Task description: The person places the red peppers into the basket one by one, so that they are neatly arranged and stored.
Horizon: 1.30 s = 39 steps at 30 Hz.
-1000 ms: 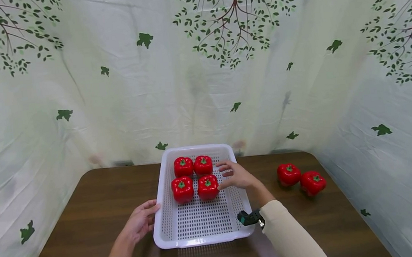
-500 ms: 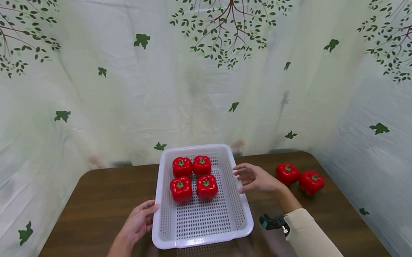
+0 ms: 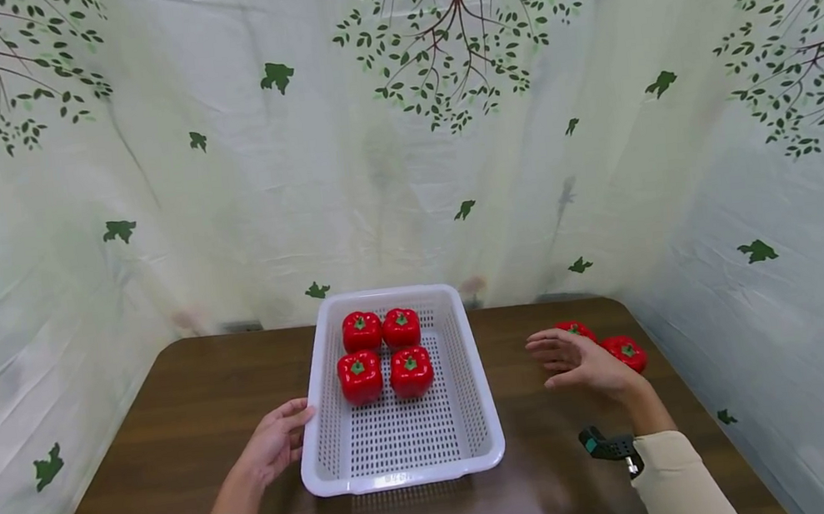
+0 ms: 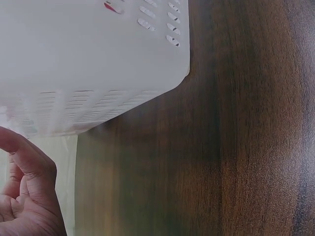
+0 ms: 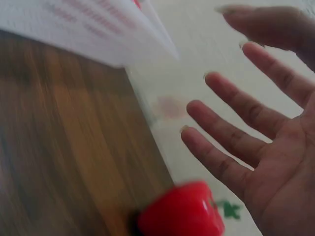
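A white perforated plastic basket [image 3: 455, 420] stands on the table with several red bell peppers [image 3: 412, 373] in its far half, green stems upward. My left hand [image 3: 275, 443] grips the basket's left rim; the left wrist view shows that hand [image 4: 29, 187] partly, at the basket's side. Over the right part of the table, my right hand [image 3: 582, 365] has its fingers spread and nothing in it. Just beyond it lie two more red bell peppers [image 3: 627, 351], one partly hidden behind the hand. In the right wrist view, one pepper [image 5: 182, 211] appears below the fingers.
The brown wooden table [image 3: 200, 396] has rounded far corners. A pale curtain [image 3: 373, 169] printed with branches and leaves hangs behind it and along both sides. Each wrist carries a small black camera mount [image 3: 607, 444].
My right hand has moved right, from beside the peppers in the basket to the two peppers on the table. My left hand stays at the rim. The head view has shifted slightly.
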Each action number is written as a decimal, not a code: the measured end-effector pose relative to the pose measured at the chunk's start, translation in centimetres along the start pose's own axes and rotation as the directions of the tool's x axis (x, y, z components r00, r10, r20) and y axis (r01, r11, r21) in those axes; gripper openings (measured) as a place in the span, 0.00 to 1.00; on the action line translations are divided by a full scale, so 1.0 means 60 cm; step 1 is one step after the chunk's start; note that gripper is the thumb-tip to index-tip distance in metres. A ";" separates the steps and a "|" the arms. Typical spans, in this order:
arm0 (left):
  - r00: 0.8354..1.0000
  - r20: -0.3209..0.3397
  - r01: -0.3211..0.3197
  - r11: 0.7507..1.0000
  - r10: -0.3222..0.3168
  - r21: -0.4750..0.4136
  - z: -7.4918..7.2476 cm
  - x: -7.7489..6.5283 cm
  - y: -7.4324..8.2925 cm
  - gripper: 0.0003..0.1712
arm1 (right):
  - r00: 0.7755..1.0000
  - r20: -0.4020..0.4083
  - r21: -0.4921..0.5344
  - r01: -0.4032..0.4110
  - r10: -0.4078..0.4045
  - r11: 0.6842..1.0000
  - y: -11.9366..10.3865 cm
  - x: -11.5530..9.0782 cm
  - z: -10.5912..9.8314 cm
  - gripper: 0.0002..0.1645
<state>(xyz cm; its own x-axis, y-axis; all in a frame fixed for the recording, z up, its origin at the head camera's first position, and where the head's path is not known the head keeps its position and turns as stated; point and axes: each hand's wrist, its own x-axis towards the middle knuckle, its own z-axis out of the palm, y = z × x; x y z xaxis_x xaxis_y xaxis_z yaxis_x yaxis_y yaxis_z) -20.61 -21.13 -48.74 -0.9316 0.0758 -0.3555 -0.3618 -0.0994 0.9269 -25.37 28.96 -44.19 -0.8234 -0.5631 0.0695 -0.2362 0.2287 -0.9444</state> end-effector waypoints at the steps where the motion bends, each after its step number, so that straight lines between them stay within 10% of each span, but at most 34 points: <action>1: 1.000 -0.002 0.000 1.000 0.000 -0.004 0.000 0.000 0.001 0.20 | 1.000 -0.001 -0.002 0.015 -0.015 1.000 0.003 -0.008 -0.008 0.39; 12: 1.000 -0.010 0.003 1.000 -0.003 -0.015 0.000 -0.002 0.000 0.19 | 0.973 -0.197 -0.227 0.076 -0.123 0.971 0.031 -0.085 -0.080 0.35; 26: 1.000 -0.006 0.000 1.000 0.000 0.011 0.001 -0.002 0.002 0.22 | 0.871 -0.468 -0.222 0.050 -0.151 0.974 0.082 -0.141 -0.115 0.37; 39: 1.000 0.001 0.003 1.000 -0.003 0.004 0.000 -0.002 0.003 0.19 | 0.819 -0.518 -0.121 -0.355 0.247 0.927 0.115 -0.120 -0.114 0.57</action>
<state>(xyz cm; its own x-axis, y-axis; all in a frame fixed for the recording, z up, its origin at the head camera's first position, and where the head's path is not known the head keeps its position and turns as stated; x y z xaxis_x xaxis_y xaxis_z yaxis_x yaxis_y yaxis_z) -20.58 -21.16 -48.53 -0.9305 0.0775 -0.3581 -0.3644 -0.0956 0.9263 -24.62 40.02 -49.02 -0.9999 0.0062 -0.0096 0.0114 0.5082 -0.8611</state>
